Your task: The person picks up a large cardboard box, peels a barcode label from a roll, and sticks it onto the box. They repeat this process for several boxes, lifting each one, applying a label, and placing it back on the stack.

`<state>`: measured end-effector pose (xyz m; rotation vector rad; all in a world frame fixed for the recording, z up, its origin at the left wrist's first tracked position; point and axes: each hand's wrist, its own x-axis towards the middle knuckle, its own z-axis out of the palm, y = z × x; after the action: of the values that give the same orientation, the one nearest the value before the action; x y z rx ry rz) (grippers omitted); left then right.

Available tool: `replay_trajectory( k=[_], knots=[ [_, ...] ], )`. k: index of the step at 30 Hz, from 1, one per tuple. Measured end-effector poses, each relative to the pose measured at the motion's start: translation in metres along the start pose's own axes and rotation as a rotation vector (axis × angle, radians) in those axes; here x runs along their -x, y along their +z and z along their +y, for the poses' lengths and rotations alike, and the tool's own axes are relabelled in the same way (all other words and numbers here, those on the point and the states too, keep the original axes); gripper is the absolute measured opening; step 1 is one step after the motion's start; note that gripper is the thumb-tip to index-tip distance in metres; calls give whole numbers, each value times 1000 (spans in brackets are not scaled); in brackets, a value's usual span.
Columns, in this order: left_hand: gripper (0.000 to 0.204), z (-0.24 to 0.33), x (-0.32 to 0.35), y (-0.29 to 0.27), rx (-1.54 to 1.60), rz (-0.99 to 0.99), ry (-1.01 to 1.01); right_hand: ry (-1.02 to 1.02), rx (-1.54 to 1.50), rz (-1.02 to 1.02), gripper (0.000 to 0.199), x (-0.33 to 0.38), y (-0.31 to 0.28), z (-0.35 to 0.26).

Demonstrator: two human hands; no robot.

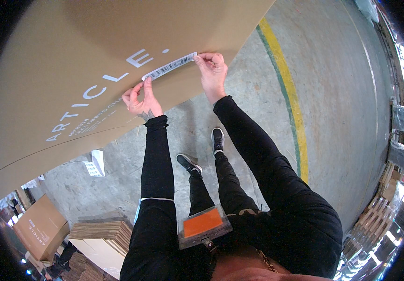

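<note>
A large brown cardboard box [94, 42] with white printing fills the upper left, close in front of me. Between my hands stretches a long white barcode label [170, 66], slanting up to the right against the box's side. My left hand [142, 99] pinches its lower left end between thumb and fingers. At the upper right end, my right hand [213, 70] grips the other corner the same way, near the box's edge. Whether the label's whole length touches the cardboard I cannot tell.
Yellow and green floor stripes [292, 96] curve along the right. A white folded paper piece [95, 164] lies on the concrete floor. Flattened cardboard sheets [101, 234] are stacked at lower left, beside another brown box [41, 227]. Wooden pallets [375, 213] stand at far right.
</note>
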<state>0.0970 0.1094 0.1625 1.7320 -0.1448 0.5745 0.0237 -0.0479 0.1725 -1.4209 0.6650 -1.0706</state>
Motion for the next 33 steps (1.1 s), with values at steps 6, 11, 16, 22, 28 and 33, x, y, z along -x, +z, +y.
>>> replay_trajectory(
  k=[6, 11, 16, 22, 28, 33],
  knots=[
    [23, 1, -1, 2, -8, 9, 3, -42, 8, 15, 11, 0, 2, 2],
    [23, 2, -3, 4, -58, 25, 46, -108, 69, 43, 12, -1, 4, 4],
    [27, 5, -2, 3, -74, 13, -32, -52, 128, 20, 13, 0, 3, -4],
    [29, 7, -1, 3, -95, -1, -15, -50, 129, 32, 13, -1, 0, -7],
    [33, 0, -3, -2, -231, -10, 95, -32, 235, 51, 24, -2, 0, -11],
    [39, 6, -13, -4, -448, -66, 145, 61, 367, 17, 29, -24, -27, -10]
  ],
)
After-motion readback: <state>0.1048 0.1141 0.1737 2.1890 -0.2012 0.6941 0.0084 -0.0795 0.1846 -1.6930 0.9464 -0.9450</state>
